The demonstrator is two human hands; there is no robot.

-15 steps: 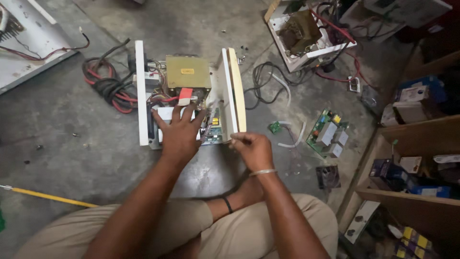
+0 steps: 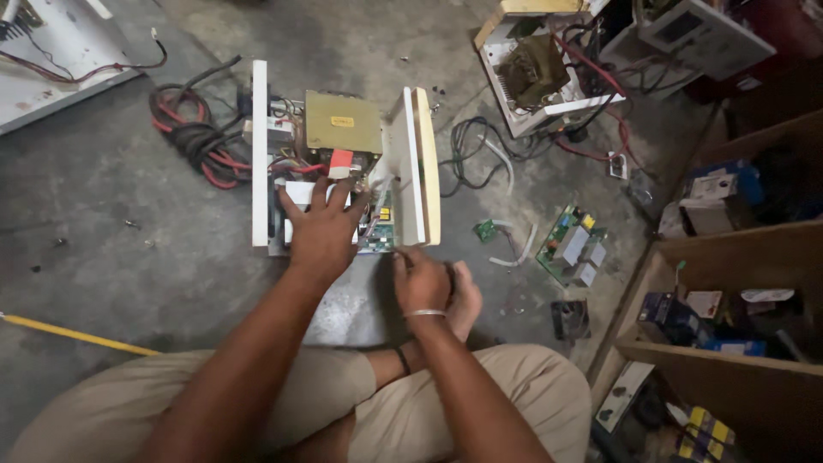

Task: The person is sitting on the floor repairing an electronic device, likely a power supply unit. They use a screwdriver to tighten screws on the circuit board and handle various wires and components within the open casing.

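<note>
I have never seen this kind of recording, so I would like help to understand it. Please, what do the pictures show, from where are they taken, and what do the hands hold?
The picture comes from a camera worn on a person's head, looking down. The person sits cross-legged on a grey concrete floor. In front lies an opened white electrical box with a brass-coloured transformer inside. The left hand rests flat on the parts inside the box. The right hand is closed at the box's near corner; whether it grips anything is hidden. Around lie red and black cables, a green circuit board, a second opened unit, and wooden shelves.
</note>
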